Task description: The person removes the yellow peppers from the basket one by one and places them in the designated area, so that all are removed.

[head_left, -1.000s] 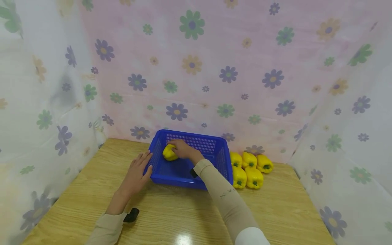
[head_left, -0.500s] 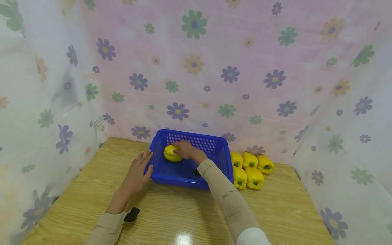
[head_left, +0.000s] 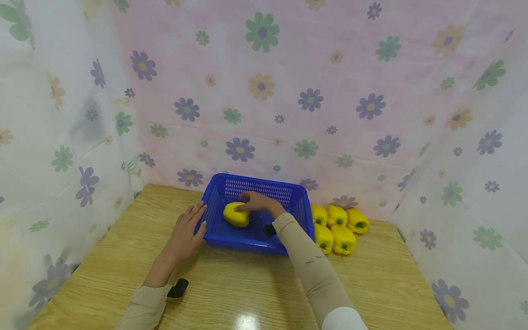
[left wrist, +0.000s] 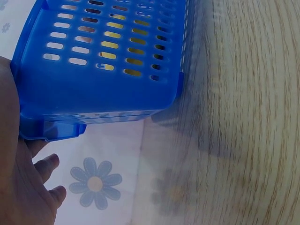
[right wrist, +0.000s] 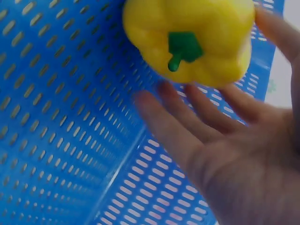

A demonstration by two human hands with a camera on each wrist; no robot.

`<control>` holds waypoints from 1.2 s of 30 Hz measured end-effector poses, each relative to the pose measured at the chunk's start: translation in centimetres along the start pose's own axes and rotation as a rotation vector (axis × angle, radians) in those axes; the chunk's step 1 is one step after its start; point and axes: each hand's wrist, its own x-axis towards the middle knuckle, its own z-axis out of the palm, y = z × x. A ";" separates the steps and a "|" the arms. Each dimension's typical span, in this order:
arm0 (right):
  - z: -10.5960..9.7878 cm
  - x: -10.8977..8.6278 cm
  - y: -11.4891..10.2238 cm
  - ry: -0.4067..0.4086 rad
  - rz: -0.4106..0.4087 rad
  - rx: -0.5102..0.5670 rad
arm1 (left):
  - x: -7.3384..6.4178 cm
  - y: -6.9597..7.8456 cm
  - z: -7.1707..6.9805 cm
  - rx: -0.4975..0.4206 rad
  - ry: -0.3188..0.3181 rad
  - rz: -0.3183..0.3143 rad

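Note:
A yellow bell pepper (head_left: 237,215) lies inside the blue plastic basket (head_left: 243,246), towards its left end; its green stem shows in the right wrist view. My right hand (head_left: 261,202) is in the basket beside the pepper. Its thumb reaches the pepper's side, and its fingers (right wrist: 206,112) extend loosely along the pepper without curling round it. Against the basket's left rim rests my left hand (head_left: 184,233), fingers stretched out. In the left wrist view, yellow shows through the slots of the basket wall (left wrist: 93,89).
Several more yellow bell peppers (head_left: 343,239) sit close together right of the basket, two rows deep, partly hidden by its wall. Everything stands on a wood-grain table (head_left: 222,293). Flower-patterned cloth (head_left: 272,68) closes off the back and both sides.
The pepper in the basket has shifted slightly right and towards me, and has turned. My right hand has moved right, its fingers loosening. My left hand stays at the rim.

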 end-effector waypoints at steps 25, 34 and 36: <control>-0.3 -1.6 2.2 -0.182 0.091 0.292 | 0.0 0.2 -0.1 -0.016 -0.007 -0.012; -0.9 -2.2 2.0 -0.286 0.060 0.365 | 0.0 0.4 -0.2 -0.014 -0.014 -0.016; -0.9 -2.3 1.9 -0.292 0.059 0.364 | 0.1 0.4 -0.2 -0.014 -0.013 -0.015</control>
